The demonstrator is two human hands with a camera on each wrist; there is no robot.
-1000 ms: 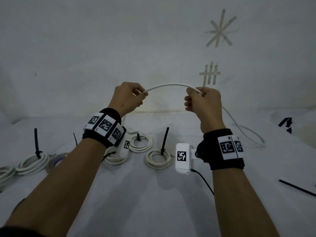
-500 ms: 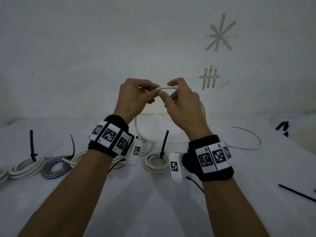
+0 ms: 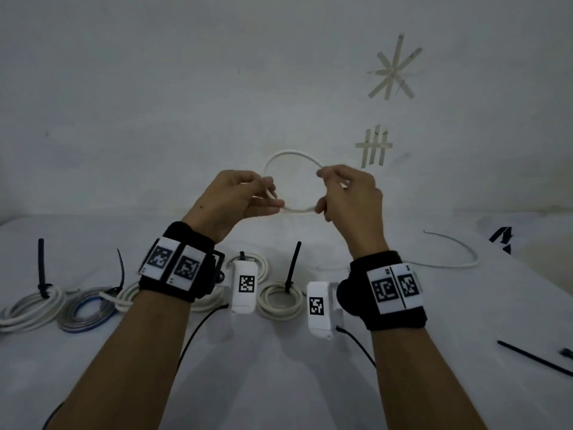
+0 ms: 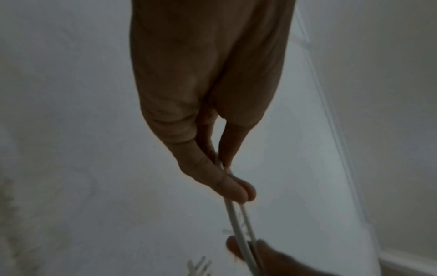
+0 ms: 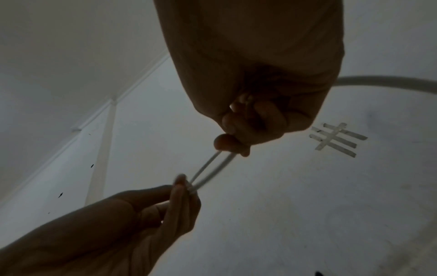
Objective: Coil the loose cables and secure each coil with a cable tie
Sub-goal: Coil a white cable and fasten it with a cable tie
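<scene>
Head view, from my remote seat: my left hand (image 3: 235, 197) pinches a white cable (image 3: 291, 154) between thumb and fingers (image 3: 273, 202), and my right hand (image 3: 350, 197) pinches the same cable between its thumb and fingers (image 3: 325, 173). Both sets of fingers are clamped on the cable, which is bent into 1 loop held up in the air between the hands, in front of the wall. The left wrist view shows 2 strands of the cable (image 4: 238, 224) running side by side out of my left hand (image 4: 212, 130) toward my right hand (image 4: 260, 257). The right wrist view shows those 2 strands (image 5: 210, 171) spanning between my right hand (image 5: 255, 104) and my left hand (image 5: 153, 214).

Below the hands, on the white worktop (image 3: 279, 383), the cable's loose tail (image 3: 459, 252) curves off to the right. A tied white coil (image 3: 280, 301) lies between my wrists with a black cable tie (image 3: 293, 265) standing up from it. Further left sit a grey-and-blue coil (image 3: 85, 310) and another white coil (image 3: 31, 305), each with a black tie. A loose black cable tie (image 3: 533, 358) lies at the worktop's right edge. 2 tape marks (image 3: 393, 69) are stuck on the wall.
</scene>
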